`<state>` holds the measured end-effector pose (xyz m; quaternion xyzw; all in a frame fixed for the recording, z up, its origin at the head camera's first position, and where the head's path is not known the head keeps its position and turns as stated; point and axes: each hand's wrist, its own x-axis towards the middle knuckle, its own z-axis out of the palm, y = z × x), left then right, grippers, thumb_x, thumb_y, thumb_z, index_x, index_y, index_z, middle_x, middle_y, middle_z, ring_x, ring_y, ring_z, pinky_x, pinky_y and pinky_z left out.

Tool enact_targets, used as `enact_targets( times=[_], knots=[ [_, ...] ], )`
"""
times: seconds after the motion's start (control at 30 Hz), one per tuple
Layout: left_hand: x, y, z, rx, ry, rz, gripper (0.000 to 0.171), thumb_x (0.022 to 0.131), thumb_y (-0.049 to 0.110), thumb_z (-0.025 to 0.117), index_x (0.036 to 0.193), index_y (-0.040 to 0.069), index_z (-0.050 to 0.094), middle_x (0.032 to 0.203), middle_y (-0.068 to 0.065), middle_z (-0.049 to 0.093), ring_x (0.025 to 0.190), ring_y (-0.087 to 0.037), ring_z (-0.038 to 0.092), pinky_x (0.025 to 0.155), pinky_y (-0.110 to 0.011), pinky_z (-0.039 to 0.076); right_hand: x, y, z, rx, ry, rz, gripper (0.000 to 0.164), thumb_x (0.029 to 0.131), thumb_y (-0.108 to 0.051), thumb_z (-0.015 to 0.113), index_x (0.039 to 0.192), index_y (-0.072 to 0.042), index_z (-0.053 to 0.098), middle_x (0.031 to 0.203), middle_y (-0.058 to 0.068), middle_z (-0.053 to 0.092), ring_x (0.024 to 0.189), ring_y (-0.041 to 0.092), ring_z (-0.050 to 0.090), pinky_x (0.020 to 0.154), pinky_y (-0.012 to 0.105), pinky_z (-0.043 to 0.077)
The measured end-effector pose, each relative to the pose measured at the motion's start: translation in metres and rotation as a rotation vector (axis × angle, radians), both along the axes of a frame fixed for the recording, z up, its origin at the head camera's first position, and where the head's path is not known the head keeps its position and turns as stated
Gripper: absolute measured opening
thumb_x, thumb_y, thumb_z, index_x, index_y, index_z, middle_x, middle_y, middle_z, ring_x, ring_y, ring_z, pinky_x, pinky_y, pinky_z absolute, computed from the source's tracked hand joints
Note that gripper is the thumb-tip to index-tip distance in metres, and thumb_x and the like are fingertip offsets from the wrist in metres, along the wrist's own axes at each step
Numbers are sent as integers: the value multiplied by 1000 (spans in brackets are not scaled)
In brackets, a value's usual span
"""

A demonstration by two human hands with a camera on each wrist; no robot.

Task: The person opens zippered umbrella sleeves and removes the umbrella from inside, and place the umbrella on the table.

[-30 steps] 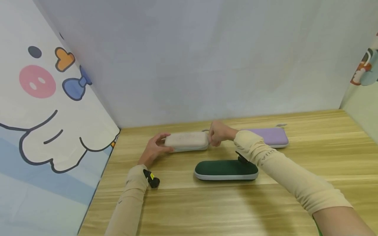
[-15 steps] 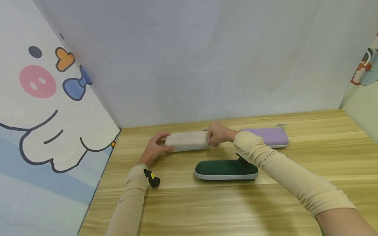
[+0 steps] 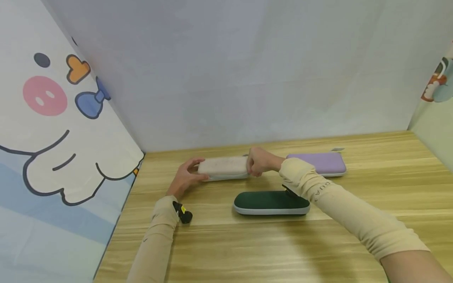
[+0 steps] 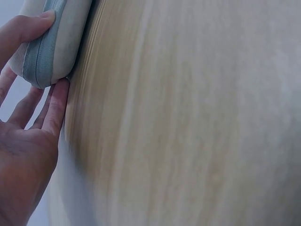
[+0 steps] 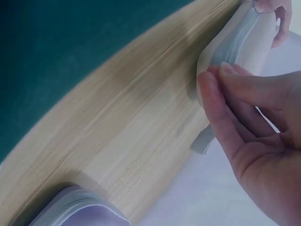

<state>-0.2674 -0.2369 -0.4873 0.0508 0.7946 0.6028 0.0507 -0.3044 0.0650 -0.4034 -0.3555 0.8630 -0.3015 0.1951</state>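
At the cream case (image 3: pixel 224 166), the left grip (image 3: pixel 183 178) pinches the left end. Opposite, the right grip (image 3: pixel 261 161) pinches at the zipper (image 5: pixel 237 40).

We wear creased pale-yellow left sleeve (image 3: pixel 155 237); on its cuff (image 3: pixel 165 208), black device (image 3: pixel 184 217) with yellow patch (image 3: pixel 183 208). Across from left sleeve: our matching right sleeve (image 3: pixel 354 214), dark lettering (image 3: pixel 321 187).
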Motion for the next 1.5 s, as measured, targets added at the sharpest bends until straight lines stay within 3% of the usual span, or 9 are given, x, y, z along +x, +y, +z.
enact_targets(
  times=[0.27,0.53,0.9,1.23,1.5],
  knots=[
    [0,2,1,6,-18,3,64,71,15,84,128,21,55,136,0,49,120,-23,51,92,-42,45,3,-3,-1,30,90,48,25,65,18,53,66,2,73,60,5,67,49,9,43,52,23,43],
    [0,2,1,-8,-15,6,63,71,16,84,127,22,56,136,1,48,120,-22,50,93,-43,44,2,-7,-7,-9,141,98,26,61,18,51,60,1,72,52,1,60,47,8,36,49,22,37],
    [1,-1,2,-7,-8,-10,63,73,14,83,130,19,55,138,-3,48,122,-26,48,96,-45,42,6,-17,-6,30,140,63,22,61,14,56,60,-1,72,55,1,64,50,8,46,50,22,45],
    [0,-1,-1,11,-10,-8,65,70,12,85,127,20,57,135,-1,51,119,-24,51,90,-41,46,15,-27,-3,37,125,34,24,62,17,54,55,0,69,44,-5,51,43,6,38,44,21,39],
    [-3,0,0,11,-13,1,64,69,13,85,127,20,57,135,0,50,118,-23,52,90,-41,46,17,-31,-2,51,123,4,24,64,17,53,57,1,70,48,2,59,43,7,43,47,22,42]
  ],
)
